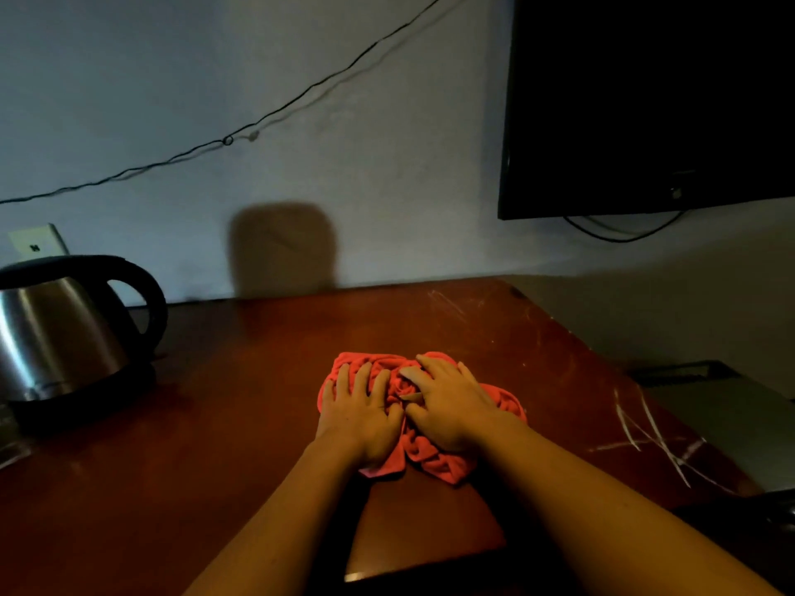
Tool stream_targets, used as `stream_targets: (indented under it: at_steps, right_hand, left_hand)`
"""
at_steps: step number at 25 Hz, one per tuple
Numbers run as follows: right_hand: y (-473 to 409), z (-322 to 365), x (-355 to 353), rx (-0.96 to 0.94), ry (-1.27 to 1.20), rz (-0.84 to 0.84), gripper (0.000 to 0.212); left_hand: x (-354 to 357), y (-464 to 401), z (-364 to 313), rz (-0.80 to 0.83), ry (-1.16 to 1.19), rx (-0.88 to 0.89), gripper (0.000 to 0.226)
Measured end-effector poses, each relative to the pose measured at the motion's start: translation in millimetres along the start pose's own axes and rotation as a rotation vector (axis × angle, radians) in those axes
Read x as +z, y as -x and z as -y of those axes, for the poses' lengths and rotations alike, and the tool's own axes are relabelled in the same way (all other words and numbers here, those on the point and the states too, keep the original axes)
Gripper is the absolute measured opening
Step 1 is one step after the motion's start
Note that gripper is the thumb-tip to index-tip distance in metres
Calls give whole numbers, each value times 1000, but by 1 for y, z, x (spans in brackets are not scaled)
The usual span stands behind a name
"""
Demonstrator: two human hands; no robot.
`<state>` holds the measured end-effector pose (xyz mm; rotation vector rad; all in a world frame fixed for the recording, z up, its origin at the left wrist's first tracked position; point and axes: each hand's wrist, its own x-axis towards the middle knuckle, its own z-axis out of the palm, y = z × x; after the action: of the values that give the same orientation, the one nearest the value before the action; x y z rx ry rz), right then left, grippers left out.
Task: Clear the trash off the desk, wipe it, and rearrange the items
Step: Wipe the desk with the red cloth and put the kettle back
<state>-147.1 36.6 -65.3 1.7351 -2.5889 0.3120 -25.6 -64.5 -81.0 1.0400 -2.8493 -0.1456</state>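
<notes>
Dim light falls on a scratched desk where left hand and right hand press flat, fingers spread, on a bunched red cloth mid-desk, a kettle standing far left.

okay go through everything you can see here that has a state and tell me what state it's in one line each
Red cloth: bunched on the desk, pressed under both hands.
Left hand: fingers spread, flat on the cloth.
Right hand: fingers slightly bent, pressing the cloth.
Electric kettle: upright on its base, lid closed.
Television: screen dark.
Desk: scratched along the right edge.
</notes>
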Motion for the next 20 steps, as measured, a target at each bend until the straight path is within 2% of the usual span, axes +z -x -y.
stream_targets:
  at_steps: [8,14,20]
  right_hand:
    - [-136,-73,7,26,20,-54,57]
    - [-242,-141,11,-33,-19,-125,44]
    - [-323,-196,5,-55,-110,-152,37]
  left_hand:
    - [9,-159,-4,10,-23,33,62]
    - [18,-270,-15,-21,-29,54,61]
    - [25,-358,-41,-34,-33,-25,59]
